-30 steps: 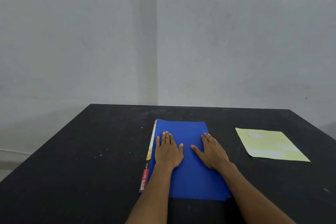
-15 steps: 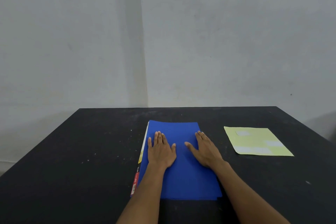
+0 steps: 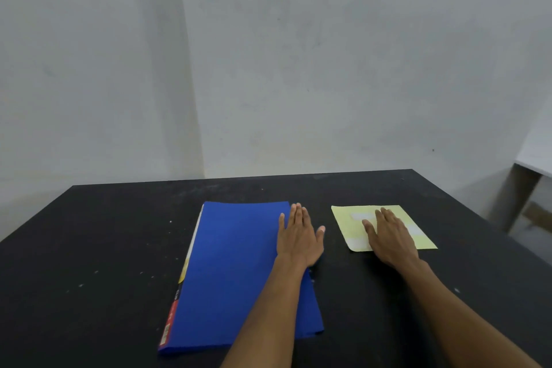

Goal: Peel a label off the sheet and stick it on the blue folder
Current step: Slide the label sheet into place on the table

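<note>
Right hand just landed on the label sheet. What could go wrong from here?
1. The yellow label sheet lies loose on the table under a flat right hand; it may slide or lift during peeling.
2. The left hand covers only the blue folder's right edge, so the folder could shift when the label goes on.

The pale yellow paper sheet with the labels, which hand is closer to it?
The right hand. It lies flat on the pale yellow label sheet. The left hand sits apart, at the right edge of the blue plastic folder.
</note>
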Demonstrator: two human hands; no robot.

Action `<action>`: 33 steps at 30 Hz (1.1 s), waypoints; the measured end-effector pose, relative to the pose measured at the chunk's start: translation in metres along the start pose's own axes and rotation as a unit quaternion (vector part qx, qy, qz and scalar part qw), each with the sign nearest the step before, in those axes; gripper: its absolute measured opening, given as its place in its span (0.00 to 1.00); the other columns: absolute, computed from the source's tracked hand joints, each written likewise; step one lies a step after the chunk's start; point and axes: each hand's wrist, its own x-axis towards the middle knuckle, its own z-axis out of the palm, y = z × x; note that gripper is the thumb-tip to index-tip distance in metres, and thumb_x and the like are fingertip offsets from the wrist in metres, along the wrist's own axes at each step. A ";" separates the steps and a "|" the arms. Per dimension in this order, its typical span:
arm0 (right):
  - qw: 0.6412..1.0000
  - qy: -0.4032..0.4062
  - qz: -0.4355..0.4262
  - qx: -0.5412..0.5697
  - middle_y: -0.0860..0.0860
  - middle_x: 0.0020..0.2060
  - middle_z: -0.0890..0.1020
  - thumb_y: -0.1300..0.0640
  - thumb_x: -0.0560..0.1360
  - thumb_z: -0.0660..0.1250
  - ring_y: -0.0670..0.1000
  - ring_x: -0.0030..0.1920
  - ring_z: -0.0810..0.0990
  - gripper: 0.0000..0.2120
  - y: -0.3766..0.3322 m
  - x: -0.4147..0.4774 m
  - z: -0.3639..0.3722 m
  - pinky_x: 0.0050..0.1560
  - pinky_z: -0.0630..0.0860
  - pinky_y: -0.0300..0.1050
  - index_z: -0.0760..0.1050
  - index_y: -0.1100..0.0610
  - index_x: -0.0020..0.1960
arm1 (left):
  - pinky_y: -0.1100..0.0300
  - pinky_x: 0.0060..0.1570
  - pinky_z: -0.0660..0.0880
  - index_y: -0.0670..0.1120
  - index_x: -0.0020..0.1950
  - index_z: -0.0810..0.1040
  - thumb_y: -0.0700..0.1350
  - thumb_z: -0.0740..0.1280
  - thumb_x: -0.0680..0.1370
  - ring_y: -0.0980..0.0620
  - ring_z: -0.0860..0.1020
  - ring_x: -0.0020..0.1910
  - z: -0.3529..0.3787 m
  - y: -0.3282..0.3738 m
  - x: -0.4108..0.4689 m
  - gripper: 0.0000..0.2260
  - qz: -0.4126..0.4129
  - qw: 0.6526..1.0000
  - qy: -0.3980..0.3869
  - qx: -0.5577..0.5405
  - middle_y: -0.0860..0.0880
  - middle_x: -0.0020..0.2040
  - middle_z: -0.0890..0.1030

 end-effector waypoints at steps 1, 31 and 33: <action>1.000 0.002 0.011 -0.001 0.58 0.78 0.59 0.42 0.82 0.48 0.56 0.79 0.55 0.31 0.010 0.001 -0.002 0.78 0.54 0.53 0.57 0.62 0.77 | 0.47 0.79 0.39 0.39 0.82 0.44 0.59 0.45 0.84 0.48 0.41 0.82 0.005 0.013 0.005 0.33 0.009 1.000 -0.004 -0.005 0.44 0.83 0.44; 0.999 -0.023 0.019 0.015 0.58 0.78 0.60 0.40 0.80 0.52 0.56 0.78 0.56 0.34 -0.024 -0.043 0.009 0.78 0.55 0.51 0.57 0.62 0.77 | 0.46 0.80 0.40 0.39 0.82 0.45 0.56 0.47 0.85 0.49 0.43 0.83 0.005 0.012 -0.024 0.31 0.033 0.995 -0.085 0.045 0.44 0.83 0.46; 0.999 -0.022 0.018 0.014 0.59 0.77 0.60 0.40 0.80 0.52 0.56 0.78 0.56 0.34 -0.027 -0.044 0.010 0.77 0.55 0.51 0.58 0.62 0.76 | 0.46 0.80 0.40 0.39 0.82 0.45 0.56 0.47 0.85 0.49 0.43 0.83 0.005 0.010 -0.027 0.31 0.033 0.995 -0.085 0.043 0.44 0.83 0.46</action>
